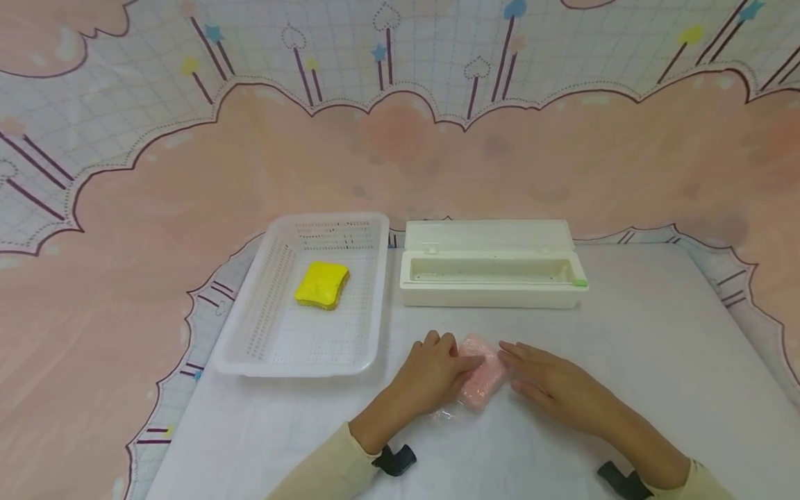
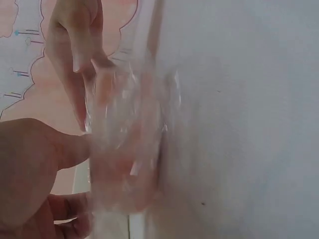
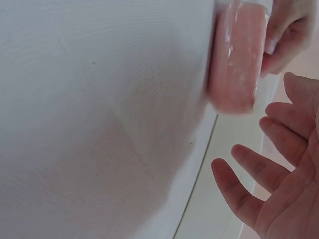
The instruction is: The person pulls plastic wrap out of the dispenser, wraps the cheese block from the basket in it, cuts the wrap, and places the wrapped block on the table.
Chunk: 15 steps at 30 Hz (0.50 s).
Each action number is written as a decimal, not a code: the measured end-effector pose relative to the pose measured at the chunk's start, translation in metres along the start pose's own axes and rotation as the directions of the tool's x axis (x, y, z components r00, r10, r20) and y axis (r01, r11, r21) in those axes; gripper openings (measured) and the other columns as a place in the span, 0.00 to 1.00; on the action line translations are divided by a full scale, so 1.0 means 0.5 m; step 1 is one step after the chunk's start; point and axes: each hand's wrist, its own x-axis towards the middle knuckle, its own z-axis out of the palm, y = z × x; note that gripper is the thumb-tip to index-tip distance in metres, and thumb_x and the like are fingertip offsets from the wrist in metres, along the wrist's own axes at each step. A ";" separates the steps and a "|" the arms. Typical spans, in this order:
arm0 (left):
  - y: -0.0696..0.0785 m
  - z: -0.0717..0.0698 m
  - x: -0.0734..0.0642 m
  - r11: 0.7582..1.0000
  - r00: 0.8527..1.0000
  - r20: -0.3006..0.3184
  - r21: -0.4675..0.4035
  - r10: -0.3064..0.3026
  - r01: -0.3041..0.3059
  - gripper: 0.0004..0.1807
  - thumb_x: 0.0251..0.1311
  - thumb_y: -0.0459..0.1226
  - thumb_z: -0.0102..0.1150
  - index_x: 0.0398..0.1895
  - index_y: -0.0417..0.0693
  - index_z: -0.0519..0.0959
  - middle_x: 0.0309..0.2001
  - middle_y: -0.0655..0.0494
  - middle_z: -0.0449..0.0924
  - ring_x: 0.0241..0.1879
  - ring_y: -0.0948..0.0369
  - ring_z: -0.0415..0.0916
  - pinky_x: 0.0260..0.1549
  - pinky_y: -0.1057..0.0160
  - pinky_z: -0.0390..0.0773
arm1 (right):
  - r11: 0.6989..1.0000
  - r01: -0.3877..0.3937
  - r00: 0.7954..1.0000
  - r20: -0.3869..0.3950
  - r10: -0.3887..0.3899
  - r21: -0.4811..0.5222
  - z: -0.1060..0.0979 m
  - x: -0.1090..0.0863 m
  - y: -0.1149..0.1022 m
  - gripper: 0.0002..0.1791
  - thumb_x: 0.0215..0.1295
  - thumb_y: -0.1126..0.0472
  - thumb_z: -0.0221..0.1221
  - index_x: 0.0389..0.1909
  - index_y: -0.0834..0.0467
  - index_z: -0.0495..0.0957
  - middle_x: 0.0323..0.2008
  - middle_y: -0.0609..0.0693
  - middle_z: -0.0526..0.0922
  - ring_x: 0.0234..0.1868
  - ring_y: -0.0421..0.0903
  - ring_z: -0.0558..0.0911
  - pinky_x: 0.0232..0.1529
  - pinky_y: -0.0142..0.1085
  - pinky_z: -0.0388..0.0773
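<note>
A pink block (image 1: 481, 375) wrapped in clear plastic film is low over the white tabletop, between both hands. My left hand (image 1: 428, 371) holds it by its left side, thumb laid over the top and the other fingers bent. In the left wrist view the film (image 2: 129, 109) looks loose and crinkled round the wrapped block. Just to the right of the block is my right hand (image 1: 556, 382), its fingers extended and holding nothing. The right wrist view shows those fingers (image 3: 249, 201) spread apart, with a gap between them and the pink block (image 3: 238, 59).
A white perforated basket (image 1: 379, 305) at the left contains a yellow sponge-like pad (image 1: 321, 285). Behind the hands stands a long white box (image 1: 494, 297), its lid (image 1: 490, 236) raised, with a green tab (image 1: 580, 282) at the right end. A patterned curtain hangs behind.
</note>
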 end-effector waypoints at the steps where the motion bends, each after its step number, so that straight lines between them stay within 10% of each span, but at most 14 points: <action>1: -0.003 0.002 -0.001 1.000 1.000 0.001 -0.002 -0.005 0.005 0.18 0.70 0.49 0.61 0.61 0.77 0.81 0.36 0.60 0.75 0.36 0.61 0.66 0.29 0.67 0.63 | 1.000 -0.003 1.000 0.000 0.003 0.002 0.000 0.001 0.000 0.28 0.72 0.54 0.61 0.71 0.55 0.73 0.72 0.48 0.73 0.71 0.54 0.75 0.65 0.53 0.74; 6: -0.016 0.013 -0.003 0.980 1.000 0.015 -0.200 0.004 0.000 0.19 0.71 0.49 0.60 0.63 0.69 0.81 0.34 0.61 0.72 0.31 0.66 0.64 0.27 0.71 0.63 | 1.000 -0.014 1.000 -0.002 0.014 0.004 0.002 0.003 0.002 0.28 0.71 0.54 0.63 0.70 0.54 0.74 0.72 0.48 0.73 0.70 0.52 0.75 0.64 0.52 0.75; 15: -0.030 0.038 -0.001 0.834 0.999 0.038 -0.551 -0.021 0.039 0.20 0.70 0.48 0.62 0.63 0.59 0.82 0.25 0.65 0.67 0.26 0.72 0.62 0.26 0.75 0.63 | 1.000 -0.013 1.000 0.008 0.013 0.007 0.001 0.007 0.004 0.27 0.74 0.52 0.59 0.71 0.52 0.73 0.72 0.48 0.73 0.70 0.52 0.75 0.64 0.52 0.76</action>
